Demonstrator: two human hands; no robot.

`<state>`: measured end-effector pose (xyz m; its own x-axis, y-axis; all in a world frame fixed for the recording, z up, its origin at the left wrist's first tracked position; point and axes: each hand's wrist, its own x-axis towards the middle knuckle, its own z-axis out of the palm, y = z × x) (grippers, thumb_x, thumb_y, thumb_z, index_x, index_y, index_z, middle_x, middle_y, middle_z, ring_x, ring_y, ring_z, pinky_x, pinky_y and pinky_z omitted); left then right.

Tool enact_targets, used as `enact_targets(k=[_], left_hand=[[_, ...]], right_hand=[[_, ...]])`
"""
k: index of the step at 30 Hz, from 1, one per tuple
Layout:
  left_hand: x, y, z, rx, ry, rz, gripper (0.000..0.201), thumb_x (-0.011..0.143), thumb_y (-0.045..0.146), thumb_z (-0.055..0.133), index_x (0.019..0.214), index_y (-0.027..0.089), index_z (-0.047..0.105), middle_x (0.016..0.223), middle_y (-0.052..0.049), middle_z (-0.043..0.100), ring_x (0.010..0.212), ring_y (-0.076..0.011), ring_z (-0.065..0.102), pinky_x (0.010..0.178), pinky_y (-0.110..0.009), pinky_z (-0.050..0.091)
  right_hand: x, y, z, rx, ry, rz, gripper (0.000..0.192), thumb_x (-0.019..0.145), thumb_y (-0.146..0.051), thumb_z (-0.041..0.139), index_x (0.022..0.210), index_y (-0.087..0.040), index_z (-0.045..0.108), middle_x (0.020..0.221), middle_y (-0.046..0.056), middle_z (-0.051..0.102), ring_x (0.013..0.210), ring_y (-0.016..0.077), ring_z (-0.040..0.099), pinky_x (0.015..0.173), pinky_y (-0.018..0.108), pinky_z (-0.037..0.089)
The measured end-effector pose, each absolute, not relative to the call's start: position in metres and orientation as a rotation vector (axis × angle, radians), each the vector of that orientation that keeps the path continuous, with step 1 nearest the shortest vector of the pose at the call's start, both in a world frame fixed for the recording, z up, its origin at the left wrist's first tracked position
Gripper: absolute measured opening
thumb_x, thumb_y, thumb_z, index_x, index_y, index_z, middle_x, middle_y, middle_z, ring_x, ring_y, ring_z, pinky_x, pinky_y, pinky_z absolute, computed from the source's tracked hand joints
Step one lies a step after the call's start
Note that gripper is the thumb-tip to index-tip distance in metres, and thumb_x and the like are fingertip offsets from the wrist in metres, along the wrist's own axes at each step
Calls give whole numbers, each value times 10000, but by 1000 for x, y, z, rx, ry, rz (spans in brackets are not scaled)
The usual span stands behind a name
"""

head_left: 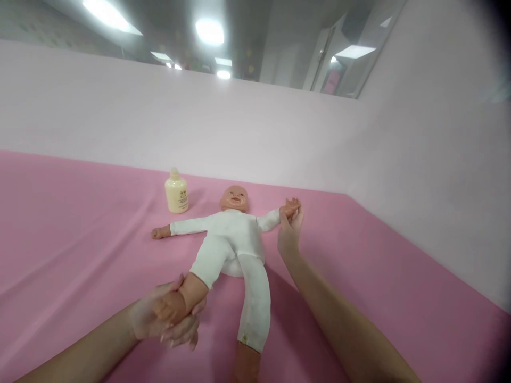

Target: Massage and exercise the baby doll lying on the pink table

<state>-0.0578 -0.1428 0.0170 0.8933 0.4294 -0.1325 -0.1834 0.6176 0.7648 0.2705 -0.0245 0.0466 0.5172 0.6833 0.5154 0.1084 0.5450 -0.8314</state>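
Observation:
A baby doll [235, 234] with a white cloth body lies on its back on the pink surface, its head toward the wall. My left hand [149, 314] is wrapped round the doll's lower leg near the foot [171, 307], on the left of the view, and that leg is lifted and bent outward. At the upper right, my right hand [289, 236] grips the doll's hand [292, 206], with the thumb on its wrist. The doll's other arm [189, 225] stretches out to the left, and its other leg [255, 303] points down toward me.
A cream-coloured pump bottle [176, 192] stands left of the doll's head. The pink cover [99, 213] has creases on the left. A white wall [199, 127] rises behind and on the right, with a mirror or window [239, 42] above that shows ceiling lights.

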Motion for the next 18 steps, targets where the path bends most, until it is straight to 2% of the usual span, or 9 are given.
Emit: enact_targets(k=[3,7,11,14,18], left_hand=[[-49,-140,22,759,204,396,626,878,708,317,774,160,602,376,57,354,405,-121,322,692,-362,443],[-44,-141,28,703,240,477,594,914,656,330,820,140,610,415,71,329,424,-104,282,663,-315,433],[-43,-141,28,667,352,549,581,908,654,357,813,138,607,441,68,329,440,-103,299,634,-304,425],[-42,-139,26,649,421,579,574,894,658,389,802,135,605,449,65,337,447,-104,318,617,-297,415],[-41,-137,25,644,487,587,582,886,664,398,789,130,608,436,64,341,437,-105,326,598,-293,402]], right_hand=[[249,-38,58,-870,-1204,368,596,903,-344,525,1433,-240,274,1521,133,342,1415,215,359,1167,474,314],[227,-57,58,-914,-1508,250,533,949,-330,479,1442,-234,300,1464,133,416,1378,224,405,1144,472,356],[215,-71,54,-844,-1934,110,438,982,-248,399,1418,-278,363,1373,102,523,1310,208,473,1108,461,405],[210,-74,53,-746,-2190,58,428,986,-194,379,1398,-306,405,1339,68,565,1274,193,504,1092,449,419],[209,-74,52,-723,-2238,-3,463,981,-164,376,1418,-317,386,1340,54,572,1262,187,509,1084,446,421]])
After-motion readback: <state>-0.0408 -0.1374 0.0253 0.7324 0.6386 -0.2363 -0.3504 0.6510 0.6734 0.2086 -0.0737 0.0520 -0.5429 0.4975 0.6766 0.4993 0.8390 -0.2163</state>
